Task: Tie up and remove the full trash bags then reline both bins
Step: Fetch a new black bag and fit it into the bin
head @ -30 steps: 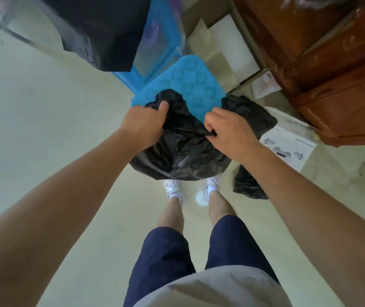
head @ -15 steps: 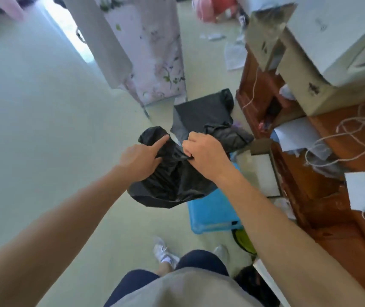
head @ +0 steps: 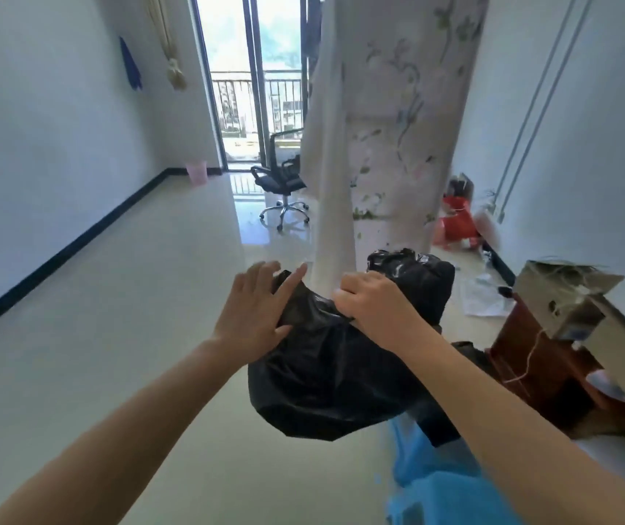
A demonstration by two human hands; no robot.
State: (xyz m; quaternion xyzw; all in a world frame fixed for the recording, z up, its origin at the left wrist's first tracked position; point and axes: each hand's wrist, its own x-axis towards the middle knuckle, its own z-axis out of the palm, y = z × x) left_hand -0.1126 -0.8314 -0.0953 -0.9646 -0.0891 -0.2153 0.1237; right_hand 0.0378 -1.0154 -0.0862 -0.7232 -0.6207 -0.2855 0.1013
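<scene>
Bag check: black trash bag [head: 326, 384] hangs mid-air in front of me. Right hand [head: 375, 305] has fingers curled, pinching its top edge. Left hand [head: 256, 308] is splayed flat against the bag and grips nothing. I see a pink bin [head: 196, 173] by the far wall.

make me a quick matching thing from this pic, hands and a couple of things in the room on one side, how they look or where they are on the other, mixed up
Column one
1. left hand
2. right hand
3. small bin
4. office chair

Column two
a. pink, far off by the left wall
b. fingers curled, pinching the black trash bag
c. black, on a wheeled base
d. fingers straight and spread, against the bag

Pairs: 1-d, 2-b, 3-a, 4-c
</scene>
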